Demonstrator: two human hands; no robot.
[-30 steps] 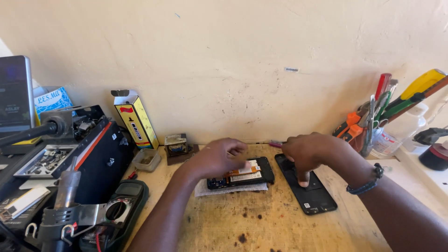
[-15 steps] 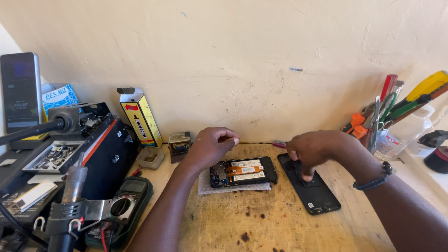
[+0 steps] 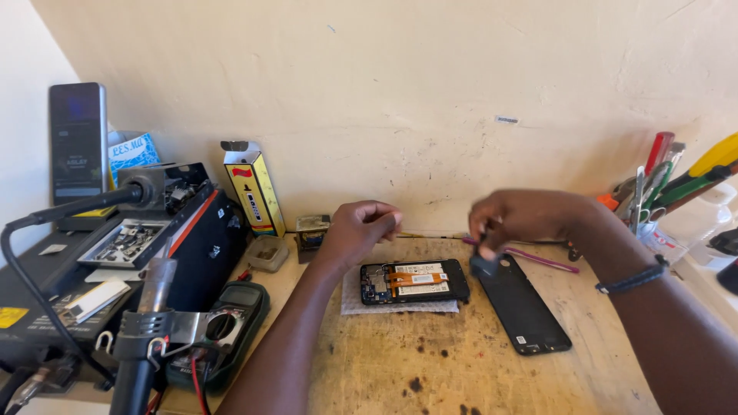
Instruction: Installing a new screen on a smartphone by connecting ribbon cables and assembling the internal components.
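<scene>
Opened phone (image 3: 415,281) is laid on the table (image 3: 477,361). Left hand (image 3: 360,229) is held above it, grip closed, contents not discernible. Black back cover (image 3: 523,307) is pinched at its top corner by right hand (image 3: 523,221).

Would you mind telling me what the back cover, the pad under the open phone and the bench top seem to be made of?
Back cover: probably plastic, matte black, with an even dull sheen. Pad: looks like soft cloth or paper towel, off-white, with a fine textured surface and limp edges. Bench top: seems pressed wood board, unfinished tan, speckled and stained with dark spots. Open phone: dark frame, likely plastic; orange ribbon inside.
</scene>
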